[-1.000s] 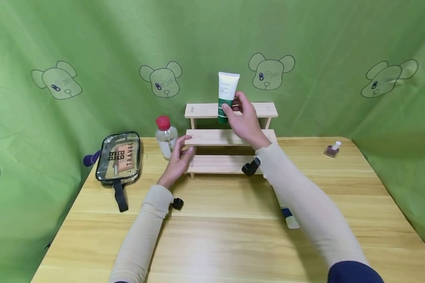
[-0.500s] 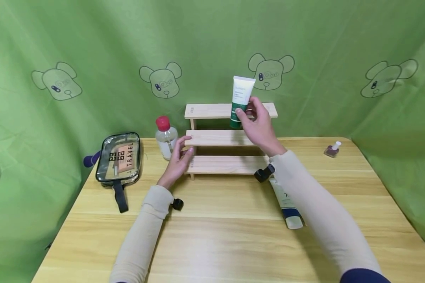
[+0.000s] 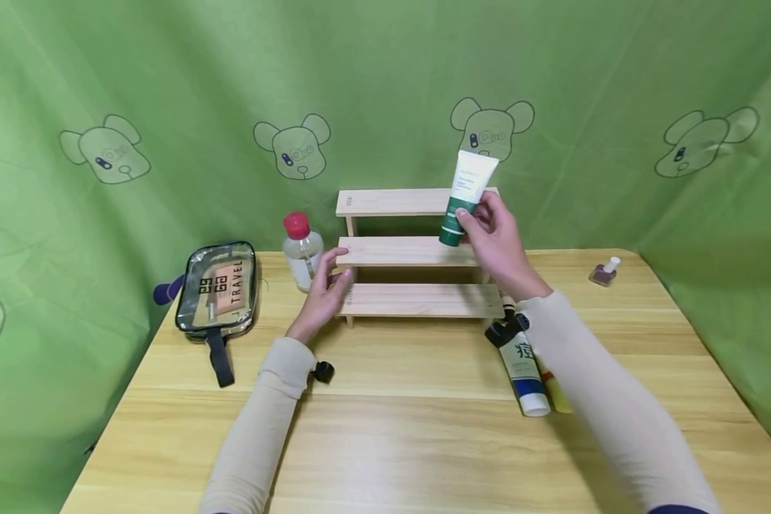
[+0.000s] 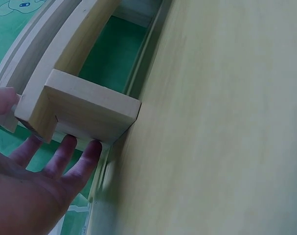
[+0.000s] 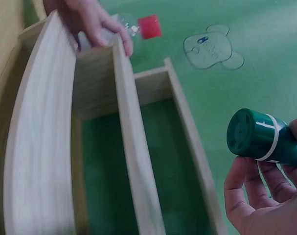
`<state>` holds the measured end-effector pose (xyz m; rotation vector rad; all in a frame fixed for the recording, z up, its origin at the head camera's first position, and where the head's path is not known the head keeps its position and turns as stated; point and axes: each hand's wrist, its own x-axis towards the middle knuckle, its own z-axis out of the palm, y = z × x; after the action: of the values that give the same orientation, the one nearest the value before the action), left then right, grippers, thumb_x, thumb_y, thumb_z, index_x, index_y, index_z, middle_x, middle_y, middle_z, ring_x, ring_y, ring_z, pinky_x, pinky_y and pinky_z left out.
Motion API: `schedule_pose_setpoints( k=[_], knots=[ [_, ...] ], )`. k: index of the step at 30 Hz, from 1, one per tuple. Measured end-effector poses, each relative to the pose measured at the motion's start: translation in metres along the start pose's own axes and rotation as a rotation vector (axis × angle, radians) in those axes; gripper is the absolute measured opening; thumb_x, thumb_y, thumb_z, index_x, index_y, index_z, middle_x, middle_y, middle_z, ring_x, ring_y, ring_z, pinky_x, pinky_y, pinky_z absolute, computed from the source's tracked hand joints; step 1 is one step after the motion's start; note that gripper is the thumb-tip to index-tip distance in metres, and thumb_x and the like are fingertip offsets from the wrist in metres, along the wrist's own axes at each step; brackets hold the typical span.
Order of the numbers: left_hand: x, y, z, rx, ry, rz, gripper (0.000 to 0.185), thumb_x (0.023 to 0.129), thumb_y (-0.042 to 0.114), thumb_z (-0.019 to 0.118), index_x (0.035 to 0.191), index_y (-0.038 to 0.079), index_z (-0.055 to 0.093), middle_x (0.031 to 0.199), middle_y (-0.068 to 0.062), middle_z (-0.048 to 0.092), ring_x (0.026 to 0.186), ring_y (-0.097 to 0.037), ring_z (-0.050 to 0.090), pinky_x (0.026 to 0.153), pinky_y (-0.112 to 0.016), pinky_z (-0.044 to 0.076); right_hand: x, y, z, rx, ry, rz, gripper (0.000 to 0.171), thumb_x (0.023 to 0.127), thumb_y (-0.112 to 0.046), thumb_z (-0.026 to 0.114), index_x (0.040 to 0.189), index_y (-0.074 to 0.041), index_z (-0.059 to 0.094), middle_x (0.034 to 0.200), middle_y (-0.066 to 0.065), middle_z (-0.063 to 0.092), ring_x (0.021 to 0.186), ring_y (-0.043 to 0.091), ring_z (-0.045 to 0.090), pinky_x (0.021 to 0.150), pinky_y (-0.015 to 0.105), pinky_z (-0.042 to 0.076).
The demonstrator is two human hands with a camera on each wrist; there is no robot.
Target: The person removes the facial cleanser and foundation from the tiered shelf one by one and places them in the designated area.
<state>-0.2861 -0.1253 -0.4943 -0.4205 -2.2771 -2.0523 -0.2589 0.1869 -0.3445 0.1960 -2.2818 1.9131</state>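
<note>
My right hand point(image 3: 502, 246) grips a white-and-green squeeze tube point(image 3: 465, 200) in front of the right end of a three-tier wooden stand point(image 3: 420, 300). The tube leans slightly, with its white crimped end up and green cap down. In the right wrist view, thumb and fingers hold the green end point(image 5: 263, 137), clear of the boards. At the stand's left end is my left hand point(image 3: 318, 305). Its mostly straight fingers point(image 4: 82, 164) touch the end wood in the left wrist view.
A red-capped bottle point(image 3: 303, 260) stands left of the stand, near a clear travel pouch point(image 3: 199, 285) and a purple item point(image 3: 167, 291). At right lie a blue-banded tube point(image 3: 522, 368), a partly hidden yellow item point(image 3: 557, 394) and a nail polish bottle point(image 3: 602, 275).
My right hand has moved right and slightly down with the squeeze tube, which now tilts more. More of the blue-banded tube shows. The left hand stays at the stand.
</note>
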Motion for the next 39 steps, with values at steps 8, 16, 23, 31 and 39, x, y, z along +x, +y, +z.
schedule_pose_setpoints(
  k=[8, 16, 23, 31, 39],
  knots=[
    [0.0, -0.002, 0.0, -0.004, -0.006, 0.006, 0.048, 0.114, 0.012, 0.053, 0.159, 0.023, 0.043, 0.159, -0.019, 0.052, 0.126, -0.043, 0.062, 0.103, -0.04, 0.054, -0.013, 0.016, -0.027, -0.096, 0.002, 0.01, 0.05, 0.115, -0.028, 0.054, 0.16, -0.007, 0.042, 0.15, 0.017, 0.061, 0.12, 0.009, 0.066, 0.095, 0.018, 0.06],
    [0.0, -0.002, 0.0, -0.003, -0.003, -0.004, 0.048, 0.114, 0.013, 0.054, 0.159, 0.025, 0.043, 0.162, -0.019, 0.049, 0.132, -0.045, 0.06, 0.107, -0.044, 0.053, -0.03, 0.031, -0.048, -0.151, 0.028, 0.017, 0.046, 0.116, -0.034, 0.053, 0.153, -0.007, 0.049, 0.127, -0.007, 0.065, 0.111, 0.003, 0.066, 0.091, 0.014, 0.059],
    [0.001, -0.003, 0.0, -0.019, -0.004, 0.003, 0.048, 0.114, 0.012, 0.054, 0.16, 0.021, 0.043, 0.163, -0.02, 0.049, 0.133, -0.05, 0.06, 0.108, -0.043, 0.052, -0.046, 0.045, -0.071, -0.244, 0.026, 0.026, 0.033, 0.116, -0.04, 0.052, 0.138, -0.015, 0.054, 0.113, -0.01, 0.063, 0.101, 0.004, 0.064, 0.085, 0.013, 0.058],
    [0.001, -0.002, 0.0, -0.023, 0.0, 0.009, 0.048, 0.113, 0.011, 0.055, 0.159, 0.022, 0.043, 0.16, -0.02, 0.051, 0.131, -0.05, 0.061, 0.106, -0.042, 0.053, -0.066, 0.055, -0.099, -0.37, 0.006, 0.048, 0.043, 0.115, -0.045, 0.051, 0.142, -0.011, 0.055, 0.107, -0.011, 0.065, 0.091, 0.005, 0.063, 0.074, 0.018, 0.057],
    [0.001, -0.002, -0.001, -0.02, -0.001, 0.002, 0.048, 0.113, 0.012, 0.055, 0.159, 0.024, 0.044, 0.161, -0.019, 0.05, 0.132, -0.049, 0.061, 0.107, -0.045, 0.052, -0.086, 0.065, -0.123, -0.502, -0.002, 0.071, 0.053, 0.115, -0.042, 0.054, 0.146, 0.001, 0.057, 0.113, -0.001, 0.069, 0.089, -0.004, 0.062, 0.074, 0.015, 0.057]
  ],
)
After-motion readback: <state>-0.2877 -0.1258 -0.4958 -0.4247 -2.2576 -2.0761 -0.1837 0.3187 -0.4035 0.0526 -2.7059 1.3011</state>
